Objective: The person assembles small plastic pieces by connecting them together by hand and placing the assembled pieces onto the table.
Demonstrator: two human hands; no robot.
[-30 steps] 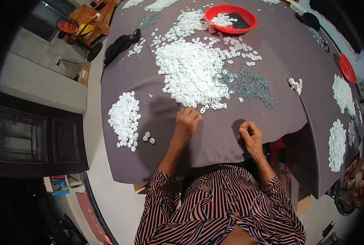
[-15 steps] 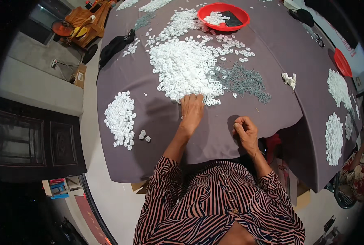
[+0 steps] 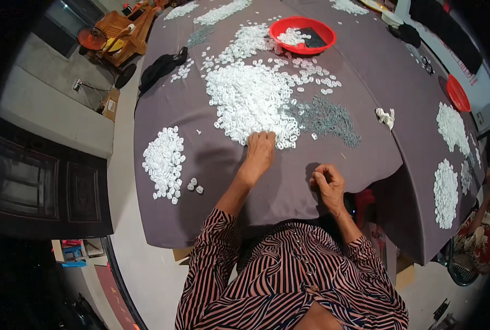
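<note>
1. The left hand (image 3: 260,147) is reaching forward, fingers together and laid flat on the near edge of the big pile of small white plastic pieces (image 3: 253,102) in the middle of the desk (image 3: 212,165); it is touching the pieces, and I cannot tell whether it is gripping any.
2. The right hand (image 3: 328,184) is hovering closer to the body, fingers curled in and tips pinched together, apparently on something tiny; what it is holding is too small to make out.
3. Just right of the white pile, a scatter of small grey metal pins (image 3: 326,118) is lying on the cloth, and a smaller heap of white pieces (image 3: 164,159) is sitting well off to the left with a few strays (image 3: 194,186) beside it.
4. My read: this is the pick-up step, the left hand drawing one white piece from the pile while the right is keeping its small part ready. The next move calls for isolating a single piece and bringing both hands together.
5. Against half a second ago, the left hand is sitting in much the same spot at the pile's edge, and the right hand is staying pinched near the desk's front.
6. Far back, a red bowl (image 3: 305,25) is holding more white pieces.
</note>
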